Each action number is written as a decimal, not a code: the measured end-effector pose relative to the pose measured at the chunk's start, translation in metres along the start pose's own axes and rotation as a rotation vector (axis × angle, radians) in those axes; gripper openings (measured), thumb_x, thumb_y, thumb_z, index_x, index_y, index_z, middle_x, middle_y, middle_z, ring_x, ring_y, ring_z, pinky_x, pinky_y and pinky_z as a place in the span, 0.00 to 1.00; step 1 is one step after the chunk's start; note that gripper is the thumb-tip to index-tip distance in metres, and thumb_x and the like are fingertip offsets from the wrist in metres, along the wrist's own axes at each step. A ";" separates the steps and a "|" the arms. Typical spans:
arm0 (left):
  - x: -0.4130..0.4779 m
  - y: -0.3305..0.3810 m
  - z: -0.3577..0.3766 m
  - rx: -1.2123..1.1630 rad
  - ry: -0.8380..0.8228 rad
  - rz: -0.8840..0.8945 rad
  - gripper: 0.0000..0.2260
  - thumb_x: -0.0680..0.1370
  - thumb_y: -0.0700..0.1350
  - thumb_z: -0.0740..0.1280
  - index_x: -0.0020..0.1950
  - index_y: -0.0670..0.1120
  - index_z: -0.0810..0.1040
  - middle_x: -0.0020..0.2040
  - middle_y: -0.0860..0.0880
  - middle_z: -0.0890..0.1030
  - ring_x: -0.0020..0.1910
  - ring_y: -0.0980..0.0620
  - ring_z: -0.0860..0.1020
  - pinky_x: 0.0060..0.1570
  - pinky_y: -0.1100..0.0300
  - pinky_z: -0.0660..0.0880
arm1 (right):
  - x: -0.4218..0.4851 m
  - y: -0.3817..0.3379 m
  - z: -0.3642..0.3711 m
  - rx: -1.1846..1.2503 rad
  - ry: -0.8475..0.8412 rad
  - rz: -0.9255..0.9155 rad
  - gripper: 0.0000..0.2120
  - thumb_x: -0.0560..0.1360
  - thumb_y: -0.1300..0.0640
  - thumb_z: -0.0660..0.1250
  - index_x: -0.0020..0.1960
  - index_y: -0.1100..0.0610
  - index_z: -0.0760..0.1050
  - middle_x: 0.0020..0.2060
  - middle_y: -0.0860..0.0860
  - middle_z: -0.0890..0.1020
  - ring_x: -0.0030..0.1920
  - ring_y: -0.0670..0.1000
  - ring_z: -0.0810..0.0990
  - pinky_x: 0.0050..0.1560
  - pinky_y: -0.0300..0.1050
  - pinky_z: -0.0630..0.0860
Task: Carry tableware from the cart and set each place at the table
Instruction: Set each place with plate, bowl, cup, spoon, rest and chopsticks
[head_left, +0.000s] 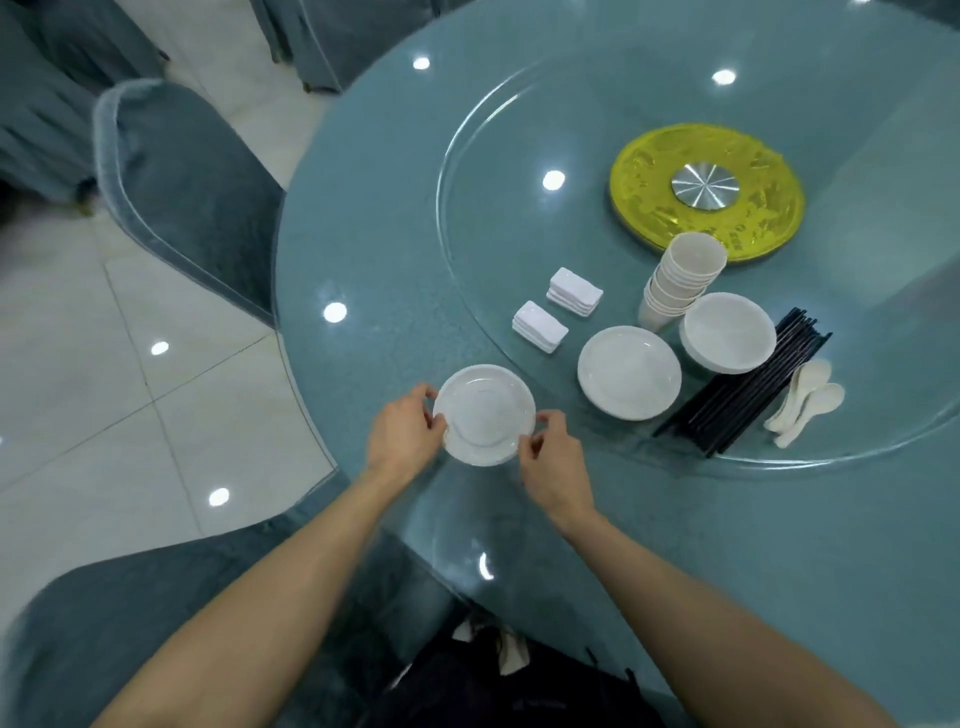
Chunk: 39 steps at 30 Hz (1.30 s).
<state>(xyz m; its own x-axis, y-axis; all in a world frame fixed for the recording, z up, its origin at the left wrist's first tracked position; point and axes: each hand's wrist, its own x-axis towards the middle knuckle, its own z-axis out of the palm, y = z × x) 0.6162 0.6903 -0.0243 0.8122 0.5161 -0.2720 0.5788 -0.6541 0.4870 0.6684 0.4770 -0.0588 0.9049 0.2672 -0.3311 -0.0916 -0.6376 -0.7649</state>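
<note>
- White small plate (483, 410) sits at the near-left edge of the tabletop (363, 249), outside the glass turntable (467, 171). A second rim shows under its near edge, so it may be two plates, one offset on the other.
- Left hand (405, 431) pinches the plate's left rim between thumb and fingers. Right hand (553, 465) pinches the near-right rim. Both hands are clamped on the plate from opposite sides.
- Whether the plate rests on the tabletop or is held just above it cannot be told.
- Stock on the near part of the turntable, to the right of the hands:
- two short stacks of white chopstick rests (540, 327), side by side;
- a plate stack (629, 379), just beside a bowl stack (730, 332);
- a leaning cup stack (680, 280), behind the plates and touching the bowls;
- a bundle of black chopsticks (743, 389), lying diagonally to the right of the plates and bowls;
- white spoons (805, 402), piled just right of the chopsticks.
- Yellow disc (649, 171) with a metal hub (705, 188) lies under the glass at the turntable's centre.
- Blue-grey covered chairs (192, 192) stand at the left of the table on a pale tiled floor (78, 364).
</note>
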 end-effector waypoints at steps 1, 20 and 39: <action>0.002 -0.010 -0.003 0.013 -0.021 -0.024 0.11 0.78 0.48 0.70 0.59 0.53 0.79 0.44 0.53 0.84 0.47 0.45 0.83 0.49 0.50 0.80 | 0.005 0.000 0.011 -0.008 -0.033 -0.003 0.09 0.81 0.52 0.64 0.59 0.46 0.67 0.38 0.47 0.83 0.36 0.54 0.84 0.41 0.59 0.83; 0.060 -0.046 -0.029 0.133 -0.057 -0.031 0.23 0.79 0.49 0.71 0.73 0.48 0.74 0.68 0.44 0.73 0.64 0.40 0.77 0.62 0.48 0.76 | 0.040 -0.029 0.032 -0.173 -0.110 0.059 0.20 0.81 0.49 0.63 0.71 0.53 0.72 0.50 0.53 0.85 0.52 0.58 0.84 0.52 0.53 0.80; 0.130 0.099 -0.004 0.213 -0.304 0.293 0.30 0.79 0.40 0.66 0.82 0.44 0.66 0.77 0.42 0.74 0.75 0.40 0.73 0.71 0.49 0.71 | 0.075 0.027 -0.121 -0.351 0.436 0.341 0.20 0.84 0.49 0.62 0.65 0.66 0.71 0.63 0.63 0.73 0.54 0.70 0.81 0.50 0.59 0.77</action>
<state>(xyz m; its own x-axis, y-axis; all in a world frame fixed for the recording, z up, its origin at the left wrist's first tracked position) 0.7788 0.6950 -0.0078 0.9100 0.1281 -0.3943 0.2979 -0.8635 0.4069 0.7845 0.3925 -0.0374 0.9415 -0.2618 -0.2120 -0.3286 -0.8527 -0.4062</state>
